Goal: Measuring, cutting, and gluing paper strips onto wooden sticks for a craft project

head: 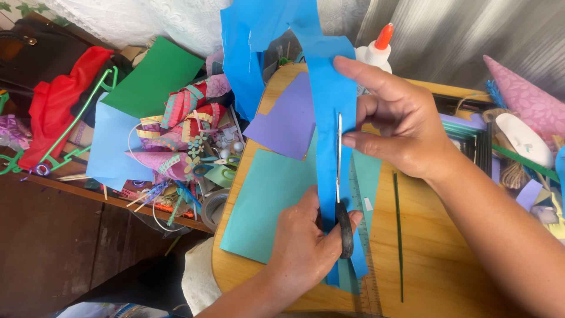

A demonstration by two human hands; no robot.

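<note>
At the bottom centre of the frame the left hand point(303, 244) is curling closed around the black handles of the scissors point(340, 176), its thumb lying over the loop so the blades are pointing straight up the frame, away from the person. The blades look nearly closed and are running lengthwise through the blue strip point(329, 88), a long piece of paper rising from the lower centre to the top edge; held this way, the cut is following the strip's length. Just above, at centre right, the right hand point(400, 121) is pinching the strip's right edge between thumb and fingers, with the index finger stretched along the paper, which seems to be keeping the sheet taut and lifted off the table point(435, 247) so the blades have room. Beneath the strip a teal sheet point(265, 200) is lying flat on the wood, with a purple sheet point(285, 118) above it and a ruler point(362, 259) partly covered at the lower centre. A thin green stick point(398, 235) is lying to the right. Farther off, a glue bottle point(376, 50) is standing at the top centre, and a heap of ribbons point(185, 135) and a green sheet point(150, 79) are crowding the upper left.
</note>
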